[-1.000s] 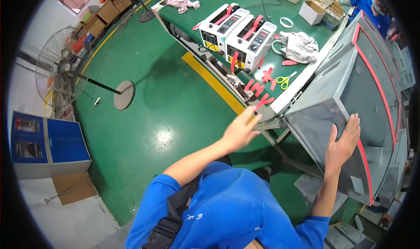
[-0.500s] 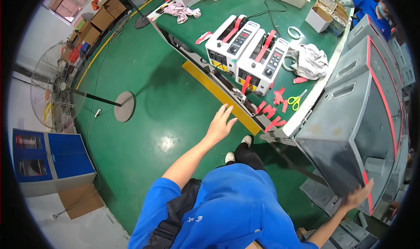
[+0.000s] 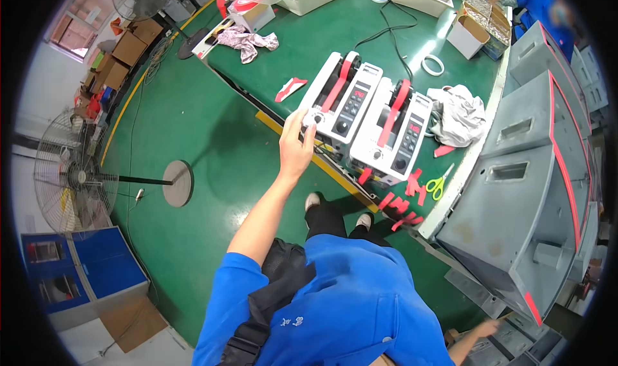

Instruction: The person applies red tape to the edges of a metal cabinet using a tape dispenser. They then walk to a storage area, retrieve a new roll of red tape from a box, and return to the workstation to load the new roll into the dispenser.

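The left hand reaches to the near left corner of the left tape dispenser, its fingers stretched out and the thumb held apart; whether the fingertips touch the casing is hard to tell. The right hand is low at the right edge (blurred, so I cannot tell how wide it is or whether it holds anything), near some grey metal parts.

The left dispenser stands upright on the green desk, close beside the right tape dispenser. Each carries red tape across its top, and a red end sticks out at the front of the right one. Cut red tape pieces lie at the desk's near corner, next to scissors with yellow-green handles. Behind these is a crumpled pale cloth.

Right of the desk stands a grey metal housing, with red strips along its edges.
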The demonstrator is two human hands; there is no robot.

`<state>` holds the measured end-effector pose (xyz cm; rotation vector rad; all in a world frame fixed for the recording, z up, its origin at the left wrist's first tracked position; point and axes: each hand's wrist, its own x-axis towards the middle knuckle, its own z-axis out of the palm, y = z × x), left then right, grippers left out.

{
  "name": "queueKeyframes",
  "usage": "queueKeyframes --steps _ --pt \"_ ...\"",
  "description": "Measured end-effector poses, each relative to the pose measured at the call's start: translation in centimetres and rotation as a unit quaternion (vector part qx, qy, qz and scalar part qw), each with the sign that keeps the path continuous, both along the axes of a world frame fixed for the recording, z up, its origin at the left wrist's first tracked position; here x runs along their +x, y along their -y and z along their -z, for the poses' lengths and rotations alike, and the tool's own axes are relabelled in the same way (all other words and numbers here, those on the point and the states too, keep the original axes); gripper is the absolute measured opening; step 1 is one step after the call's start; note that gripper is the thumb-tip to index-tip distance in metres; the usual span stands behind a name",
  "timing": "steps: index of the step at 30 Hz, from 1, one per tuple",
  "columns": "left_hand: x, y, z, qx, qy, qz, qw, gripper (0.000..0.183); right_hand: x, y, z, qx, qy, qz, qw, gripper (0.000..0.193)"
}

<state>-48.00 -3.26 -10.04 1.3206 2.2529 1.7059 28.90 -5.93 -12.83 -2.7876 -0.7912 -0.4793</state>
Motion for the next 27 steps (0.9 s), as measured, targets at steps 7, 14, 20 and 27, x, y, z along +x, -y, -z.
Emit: queueKeyframes --steps 7,14,20,27 --pt "-9.8 -9.3 -0.8 -0.06 -0.098 0.176 0.978 0.044 -40.2 1.1 -0.1 -0.148 -0.468 -0.585 0.645 0.016" --pt "-13.8 -17.4 0.2 -0.09 -0.162 0.378 0.907 0.058 -62.6 -14.5 -8.5 -0.033 -0.196 -0.764 0.614 0.07" --pt "-14.9 -21.1 1.5 -0.172 -0.178 0.459 0.853 0.074 -67.4 -21.1 -7.8 -0.11 -0.171 -0.795 0.572 0.096" --pt "-15.5 -23.1 1.5 -0.212 -0.078 0.515 0.827 0.08 -68.7 -24.0 -6.6 -0.19 -0.138 -0.783 0.576 0.11"
